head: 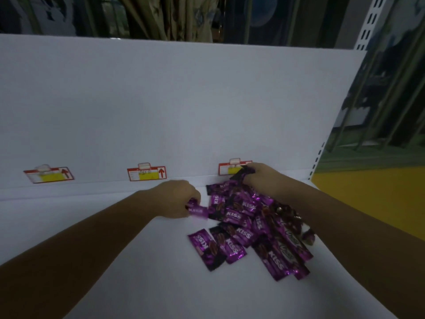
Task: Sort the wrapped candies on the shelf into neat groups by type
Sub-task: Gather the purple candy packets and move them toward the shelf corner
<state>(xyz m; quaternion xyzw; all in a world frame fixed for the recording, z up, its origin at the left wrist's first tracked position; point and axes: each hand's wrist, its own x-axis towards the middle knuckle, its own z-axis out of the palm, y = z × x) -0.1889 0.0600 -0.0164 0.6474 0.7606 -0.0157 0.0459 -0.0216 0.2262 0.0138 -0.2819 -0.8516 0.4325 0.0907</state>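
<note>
A loose pile of purple wrapped candies marked KISS lies on the white shelf, right of centre. My left hand sits at the pile's left edge with its fingers closed on one purple candy. My right hand rests at the pile's far end near the back wall, holding a dark purple candy lifted above the pile. My right forearm covers the pile's right side.
Three red, white and yellow price tags hang along the foot of the white back panel. The shelf's right edge and a slotted upright stand close to my right arm. Bare shelf surface stretches to the left.
</note>
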